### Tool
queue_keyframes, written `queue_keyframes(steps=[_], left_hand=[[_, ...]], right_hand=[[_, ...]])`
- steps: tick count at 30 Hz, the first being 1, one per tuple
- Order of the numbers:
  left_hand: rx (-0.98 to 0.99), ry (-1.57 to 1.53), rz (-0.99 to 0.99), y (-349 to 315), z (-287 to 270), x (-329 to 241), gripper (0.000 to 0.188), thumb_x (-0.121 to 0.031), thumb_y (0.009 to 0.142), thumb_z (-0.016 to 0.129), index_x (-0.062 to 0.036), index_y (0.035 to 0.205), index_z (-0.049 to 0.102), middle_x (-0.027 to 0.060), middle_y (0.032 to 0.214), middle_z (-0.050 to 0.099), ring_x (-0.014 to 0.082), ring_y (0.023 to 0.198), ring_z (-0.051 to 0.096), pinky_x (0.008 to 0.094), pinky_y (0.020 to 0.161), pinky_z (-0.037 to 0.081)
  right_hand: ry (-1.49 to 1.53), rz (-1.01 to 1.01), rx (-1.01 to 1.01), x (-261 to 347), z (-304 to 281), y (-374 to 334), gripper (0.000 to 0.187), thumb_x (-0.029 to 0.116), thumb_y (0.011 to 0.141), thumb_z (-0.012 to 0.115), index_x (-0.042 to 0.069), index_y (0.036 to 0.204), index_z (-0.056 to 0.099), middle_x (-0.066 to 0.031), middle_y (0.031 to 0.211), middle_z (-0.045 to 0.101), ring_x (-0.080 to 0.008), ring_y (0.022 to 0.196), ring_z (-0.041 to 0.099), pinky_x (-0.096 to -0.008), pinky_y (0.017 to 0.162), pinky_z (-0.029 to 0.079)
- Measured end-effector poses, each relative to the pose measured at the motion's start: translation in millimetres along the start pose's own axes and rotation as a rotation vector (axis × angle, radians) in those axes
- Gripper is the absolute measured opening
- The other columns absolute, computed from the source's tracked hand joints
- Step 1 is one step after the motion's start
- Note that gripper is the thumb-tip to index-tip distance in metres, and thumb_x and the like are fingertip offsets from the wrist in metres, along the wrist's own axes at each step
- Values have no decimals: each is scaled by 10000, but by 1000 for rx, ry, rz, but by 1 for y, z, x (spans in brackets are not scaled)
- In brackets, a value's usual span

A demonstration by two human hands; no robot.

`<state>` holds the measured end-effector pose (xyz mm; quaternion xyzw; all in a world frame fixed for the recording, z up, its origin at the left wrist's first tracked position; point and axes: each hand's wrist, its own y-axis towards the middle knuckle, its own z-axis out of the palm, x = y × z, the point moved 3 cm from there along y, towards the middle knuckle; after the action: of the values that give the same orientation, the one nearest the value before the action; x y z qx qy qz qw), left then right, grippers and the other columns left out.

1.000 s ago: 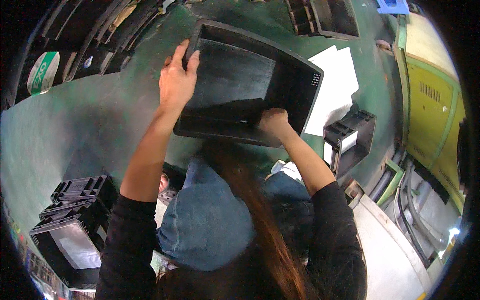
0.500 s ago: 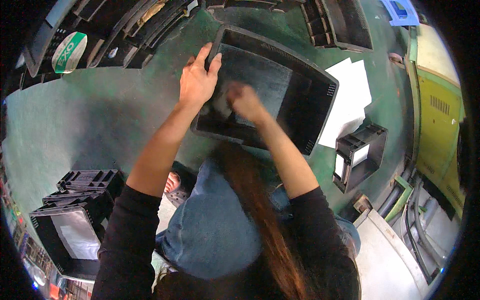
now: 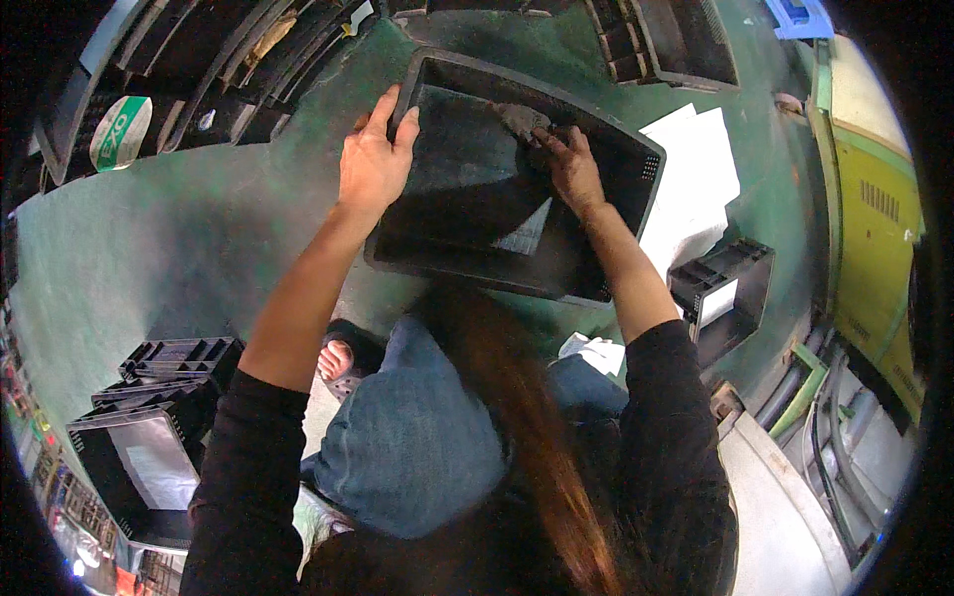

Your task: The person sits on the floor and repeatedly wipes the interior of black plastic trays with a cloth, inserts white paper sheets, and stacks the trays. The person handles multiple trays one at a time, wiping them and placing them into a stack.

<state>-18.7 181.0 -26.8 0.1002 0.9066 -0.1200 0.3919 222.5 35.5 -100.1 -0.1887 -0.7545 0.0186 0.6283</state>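
Note:
In front of me a black plastic crate (image 3: 437,253) lies tilted on the green floor, its inside facing up. My left hand (image 3: 374,164) is closed on the crate's left rim, thumb on the near side and fingers stretched along the edge. My right hand (image 3: 574,174) is inside the crate toward its far right wall. Between its fingers is a grey, crumpled rag-like piece (image 3: 522,121), whose exact kind is hard to make out. A paler patch shows on the crate's bottom, partly under the hand's shadow.
White paper sheets (image 3: 696,179) lie right of the crate, beside a smaller black bin (image 3: 735,303). More black bins stand at the far left (image 3: 209,79), far right (image 3: 686,40) and near left (image 3: 134,487). A green-yellow cabinet (image 3: 874,238) and cables (image 3: 830,437) line the right.
My right hand has moved right and farther away inside the crate, from its left-middle part. The crate and my left hand have shifted slightly left. White paper now shows near my right knee.

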Motion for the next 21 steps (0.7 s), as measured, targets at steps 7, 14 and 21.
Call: queue_keyframes(steps=[7,14,21], left_hand=[[-22,7,55,-1,1,-4,458,-384,883,551,-143,1271,522,259,975,613,412,910,607,466,808,475],[-20,33,47,-2,4,-3,452,-393,884,526,-176,1280,491,239,977,612,404,910,604,481,794,481],[9,58,14,-3,9,-7,423,-393,890,511,-228,1278,480,225,940,630,405,929,597,491,807,488]], right_hand=[[-699,-74,510,14,49,-48,324,181,883,505,135,1196,575,-123,1251,527,-312,1117,525,-403,930,432],[-1016,483,553,-21,-27,-87,304,270,864,536,48,1041,643,-228,1023,629,-357,962,615,-426,816,493],[-821,41,500,65,182,-33,305,308,846,456,92,926,656,-126,943,664,-355,887,625,-472,778,510]])
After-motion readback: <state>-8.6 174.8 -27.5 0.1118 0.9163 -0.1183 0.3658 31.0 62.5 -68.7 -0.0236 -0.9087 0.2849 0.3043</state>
